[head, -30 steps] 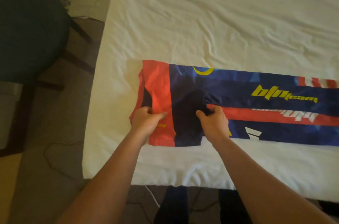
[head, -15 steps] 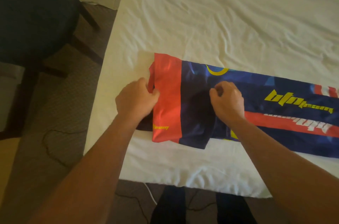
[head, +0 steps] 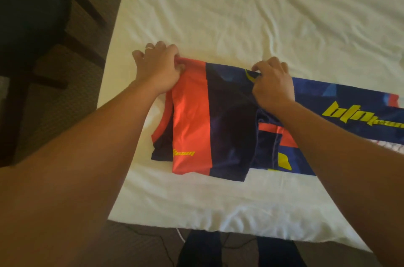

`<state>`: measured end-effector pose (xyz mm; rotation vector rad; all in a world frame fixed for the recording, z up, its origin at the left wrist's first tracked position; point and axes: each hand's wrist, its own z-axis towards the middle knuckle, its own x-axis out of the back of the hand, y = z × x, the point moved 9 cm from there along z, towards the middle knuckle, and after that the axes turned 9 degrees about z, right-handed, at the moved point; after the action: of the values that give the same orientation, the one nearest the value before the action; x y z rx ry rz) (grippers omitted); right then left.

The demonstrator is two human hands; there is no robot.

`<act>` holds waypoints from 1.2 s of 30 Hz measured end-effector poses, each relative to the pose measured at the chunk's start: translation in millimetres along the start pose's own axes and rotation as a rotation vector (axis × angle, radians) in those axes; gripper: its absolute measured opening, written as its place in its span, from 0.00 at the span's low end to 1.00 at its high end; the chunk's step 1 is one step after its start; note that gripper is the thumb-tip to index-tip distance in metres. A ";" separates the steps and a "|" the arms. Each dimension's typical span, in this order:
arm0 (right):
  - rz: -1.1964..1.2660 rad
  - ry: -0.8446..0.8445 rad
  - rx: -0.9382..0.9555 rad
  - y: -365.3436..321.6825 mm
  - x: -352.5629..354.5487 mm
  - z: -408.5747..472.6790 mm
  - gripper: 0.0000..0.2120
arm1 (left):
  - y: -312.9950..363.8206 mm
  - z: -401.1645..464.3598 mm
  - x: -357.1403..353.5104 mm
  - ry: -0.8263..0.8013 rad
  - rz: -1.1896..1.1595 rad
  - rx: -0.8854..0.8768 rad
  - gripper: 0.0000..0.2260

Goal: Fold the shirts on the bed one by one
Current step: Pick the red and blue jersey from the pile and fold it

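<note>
A navy, blue and orange-red shirt [head: 229, 122] with yellow lettering lies in a long folded strip across the white bed [head: 240, 15], running off the right edge of view. My left hand [head: 158, 68] pinches the orange-red corner at the strip's far left end. My right hand [head: 273, 83] pinches the far edge of the navy part near a yellow mark. The sleeve flap hangs toward me between the two hands.
A dark chair [head: 32, 15] with wooden legs stands on the carpet left of the bed. Thin cables [head: 153, 236] lie on the floor by the bed's near edge. My dark trouser legs [head: 238, 249] show at the bottom.
Both hands slid from the near side of the shirt's left end up to its far edge, and they now pinch the fabric there. The camera moved closer.
</note>
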<state>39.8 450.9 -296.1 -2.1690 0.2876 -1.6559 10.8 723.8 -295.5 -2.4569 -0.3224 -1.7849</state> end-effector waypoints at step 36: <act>0.401 -0.785 -0.103 -88.5 -70.0 -123.8 0.13 | 26.0 -62.2 -0.1 0.006 0.265 -0.390 0.31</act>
<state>-104.8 535.3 -292.2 -2.4349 0.5262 -0.5242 -41.4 686.4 -274.7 -2.5791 0.3727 -1.8799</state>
